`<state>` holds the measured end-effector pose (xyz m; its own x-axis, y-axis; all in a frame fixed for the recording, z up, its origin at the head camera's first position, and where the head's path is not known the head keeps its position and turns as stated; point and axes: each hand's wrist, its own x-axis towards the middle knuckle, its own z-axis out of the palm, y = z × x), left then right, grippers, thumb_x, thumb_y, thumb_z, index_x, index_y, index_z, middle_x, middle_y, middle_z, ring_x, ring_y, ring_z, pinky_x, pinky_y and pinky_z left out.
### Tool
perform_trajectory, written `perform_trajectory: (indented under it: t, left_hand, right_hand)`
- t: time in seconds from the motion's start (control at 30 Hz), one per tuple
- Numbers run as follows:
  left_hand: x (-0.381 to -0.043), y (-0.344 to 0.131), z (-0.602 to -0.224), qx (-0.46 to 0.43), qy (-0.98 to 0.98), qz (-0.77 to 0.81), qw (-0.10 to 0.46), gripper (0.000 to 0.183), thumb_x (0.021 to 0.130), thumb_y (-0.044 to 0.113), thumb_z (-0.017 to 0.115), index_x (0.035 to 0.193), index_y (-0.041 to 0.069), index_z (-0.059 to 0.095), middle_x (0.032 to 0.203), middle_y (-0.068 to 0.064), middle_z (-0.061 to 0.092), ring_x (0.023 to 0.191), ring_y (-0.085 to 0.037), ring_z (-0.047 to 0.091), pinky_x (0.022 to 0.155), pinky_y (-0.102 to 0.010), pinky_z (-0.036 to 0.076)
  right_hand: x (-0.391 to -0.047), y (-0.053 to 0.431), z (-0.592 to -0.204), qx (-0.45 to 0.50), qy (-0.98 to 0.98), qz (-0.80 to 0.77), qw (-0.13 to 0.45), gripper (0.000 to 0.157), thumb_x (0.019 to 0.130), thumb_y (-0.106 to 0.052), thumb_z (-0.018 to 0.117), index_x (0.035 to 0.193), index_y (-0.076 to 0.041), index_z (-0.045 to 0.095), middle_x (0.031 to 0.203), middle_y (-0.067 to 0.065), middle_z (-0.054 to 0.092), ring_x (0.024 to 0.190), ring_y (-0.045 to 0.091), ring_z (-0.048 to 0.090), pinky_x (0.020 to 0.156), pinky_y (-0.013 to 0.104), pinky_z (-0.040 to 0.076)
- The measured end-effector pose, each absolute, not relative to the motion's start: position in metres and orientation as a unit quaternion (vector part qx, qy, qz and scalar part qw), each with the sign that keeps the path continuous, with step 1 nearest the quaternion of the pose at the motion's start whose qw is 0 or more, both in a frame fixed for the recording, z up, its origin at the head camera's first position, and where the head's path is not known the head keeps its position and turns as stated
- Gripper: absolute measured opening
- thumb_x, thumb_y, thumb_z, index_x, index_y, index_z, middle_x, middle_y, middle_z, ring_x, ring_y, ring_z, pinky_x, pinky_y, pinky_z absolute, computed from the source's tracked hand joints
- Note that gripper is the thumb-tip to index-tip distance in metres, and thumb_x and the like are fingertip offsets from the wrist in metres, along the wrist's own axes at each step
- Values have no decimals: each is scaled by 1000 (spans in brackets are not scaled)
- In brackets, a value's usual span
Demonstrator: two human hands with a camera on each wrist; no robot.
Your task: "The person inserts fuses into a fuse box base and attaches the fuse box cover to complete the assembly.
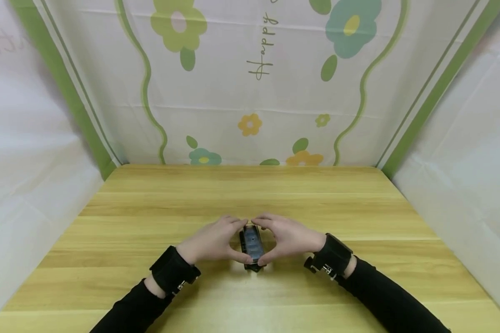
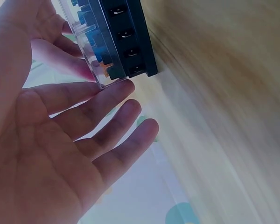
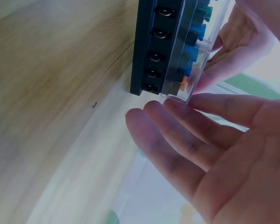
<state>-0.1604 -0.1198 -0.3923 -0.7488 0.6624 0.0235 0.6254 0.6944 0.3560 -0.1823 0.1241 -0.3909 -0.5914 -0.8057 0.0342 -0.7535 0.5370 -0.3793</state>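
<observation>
A fuse box (image 1: 253,243) lies on the table in front of me, its long side running away from me. It has a black base (image 2: 142,44) with a row of metal screw terminals along each side, and a clear cover (image 3: 203,53) over blue, green and orange fuses. My left hand (image 1: 214,241) pinches the cover from the left, thumb at the near end and index fingertip at the far end. From the right, my right hand (image 1: 290,237) holds the same two ends. The other fingers of both hands extend loosely past the far end.
The wooden table (image 1: 250,185) runs back to a white cloth wall (image 1: 221,88) printed with flowers. White cloth hangs on the left and right sides too. A tiny dark speck (image 3: 94,105) lies on the table beside the fuse box.
</observation>
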Motion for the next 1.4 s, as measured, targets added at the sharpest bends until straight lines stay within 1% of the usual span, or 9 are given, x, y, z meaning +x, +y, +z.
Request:
perform_trajectory:
  t: [0.23, 0.47, 0.67, 0.9, 1.0, 1.17, 1.27, 1.4]
  left_hand:
    - [-158, -117, -391, 348, 920, 172, 53, 103, 73, 76, 58, 145, 5, 38, 140, -11, 44, 128, -26, 40, 98, -40, 37]
    - [-158, -118, -394, 346, 920, 175, 52, 101, 75, 71, 61, 146, 3, 37, 140, -12, 43, 129, -26, 39, 100, -39, 36]
    - [-158, -117, -394, 342, 922, 174, 53, 99, 76, 68, 64, 146, 3, 37, 140, -11, 43, 128, -25, 39, 99, -38, 36]
    - [-155, -115, -392, 339, 923, 175, 58, 97, 76, 64, 67, 144, 2, 39, 139, -12, 44, 127, -27, 41, 99, -39, 37]
    - [-155, -115, -393, 340, 923, 174, 56, 97, 75, 64, 67, 144, 1, 40, 139, -11, 45, 127, -27, 41, 99, -39, 37]
    - [-156, -115, -395, 348, 919, 176, 52, 96, 76, 66, 65, 143, 1, 41, 139, -10, 46, 125, -26, 44, 98, -38, 37]
    - [-157, -115, -395, 353, 917, 181, 51, 95, 77, 65, 65, 143, 1, 41, 138, -10, 47, 124, -26, 45, 98, -37, 37]
    - [-158, -115, -394, 355, 915, 185, 50, 95, 77, 63, 66, 143, 1, 40, 138, -9, 47, 122, -26, 47, 97, -37, 38]
  right_hand:
    - [-181, 124, -389, -445, 876, -175, 66, 97, 72, -61, 72, 144, -5, 39, 143, 10, 40, 126, 20, 43, 98, 32, 37]
    - [-177, 118, -389, -431, 880, -187, 68, 97, 72, -61, 72, 143, -3, 40, 137, 8, 47, 119, 20, 49, 95, 30, 40]
    - [-176, 116, -389, -419, 881, -206, 78, 97, 72, -57, 75, 143, -3, 39, 135, 8, 48, 111, 20, 53, 89, 28, 43]
    - [-172, 114, -387, -413, 884, -200, 85, 97, 72, -54, 77, 142, 1, 39, 137, 11, 47, 112, 23, 53, 90, 31, 43]
    - [-171, 112, -386, -405, 886, -206, 95, 98, 71, -52, 78, 142, 2, 39, 137, 12, 47, 109, 23, 54, 87, 29, 44]
    - [-173, 110, -384, -389, 887, -220, 112, 98, 68, -49, 81, 142, -1, 40, 137, 10, 48, 105, 22, 55, 80, 25, 45]
    - [-173, 109, -383, -387, 887, -226, 116, 97, 66, -47, 83, 141, -2, 42, 135, 8, 49, 104, 22, 55, 78, 24, 46]
    - [-175, 109, -382, -385, 886, -228, 118, 97, 64, -47, 83, 140, -2, 44, 134, 7, 50, 103, 22, 56, 76, 23, 46]
